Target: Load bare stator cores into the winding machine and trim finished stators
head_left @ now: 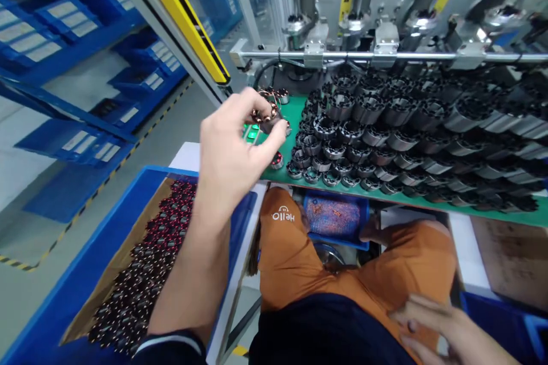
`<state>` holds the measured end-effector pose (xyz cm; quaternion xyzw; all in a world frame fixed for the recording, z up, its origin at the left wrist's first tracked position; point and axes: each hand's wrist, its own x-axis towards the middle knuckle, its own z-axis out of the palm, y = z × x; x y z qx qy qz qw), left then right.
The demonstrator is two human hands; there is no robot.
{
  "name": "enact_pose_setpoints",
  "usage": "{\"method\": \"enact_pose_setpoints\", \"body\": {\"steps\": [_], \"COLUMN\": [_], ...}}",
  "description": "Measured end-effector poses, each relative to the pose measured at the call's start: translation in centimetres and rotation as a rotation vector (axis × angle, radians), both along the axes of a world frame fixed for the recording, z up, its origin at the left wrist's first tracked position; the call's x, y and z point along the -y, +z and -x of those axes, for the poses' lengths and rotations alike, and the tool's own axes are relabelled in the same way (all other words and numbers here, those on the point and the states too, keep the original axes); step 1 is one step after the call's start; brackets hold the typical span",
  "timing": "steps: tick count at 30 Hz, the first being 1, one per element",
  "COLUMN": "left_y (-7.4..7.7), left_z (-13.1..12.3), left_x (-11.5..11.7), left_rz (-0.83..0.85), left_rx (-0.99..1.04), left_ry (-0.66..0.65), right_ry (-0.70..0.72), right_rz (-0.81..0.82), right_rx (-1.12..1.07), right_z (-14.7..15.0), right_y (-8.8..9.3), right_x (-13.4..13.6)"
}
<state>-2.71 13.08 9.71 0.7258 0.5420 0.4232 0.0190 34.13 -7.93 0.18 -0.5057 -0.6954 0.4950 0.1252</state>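
My left hand (235, 142) is closed on a small motor stator (266, 120) with copper windings, pinched between thumb and fingers above the left end of the green work surface (293, 108). Close by that hand stand another stator (277, 161) with red showing on it and one (283, 96) further back. Rows of dark stator cores (377, 137) are stacked to the right. Over my orange-clad thigh, my right hand (440, 322) is slightly blurred, its fingers apart and nothing visible in them.
On the left, a blue tray (148, 179) lined with cardboard holds many wound stators. A machine with a metal rail (355, 57) runs along the back. Below the bench edge is a blue bin (363, 222) of small bits. A yellow post (188, 17) rises at the left.
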Motion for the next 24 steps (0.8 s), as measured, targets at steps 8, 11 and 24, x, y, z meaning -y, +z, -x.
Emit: {"method": "enact_pose_setpoints", "body": {"steps": [8, 11, 24], "left_y": [-2.9, -4.8, -9.5], "left_z": [-8.0, -8.9, -7.1], "left_x": [10.8, 11.9, 11.7], "left_rz": [0.18, 0.219, 0.375], "left_rx": [0.191, 0.219, 0.029], "left_ry": [-0.462, -0.486, -0.7], "right_ry": [-0.485, -0.548, -0.721], "right_rz": [0.037, 0.207, 0.198], "right_rx": [-0.755, -0.812, -0.74], "right_z": [7.3, 8.0, 4.7], "right_y": [4.0, 4.3, 4.6], "right_x": [-5.0, -5.5, -5.1]}}
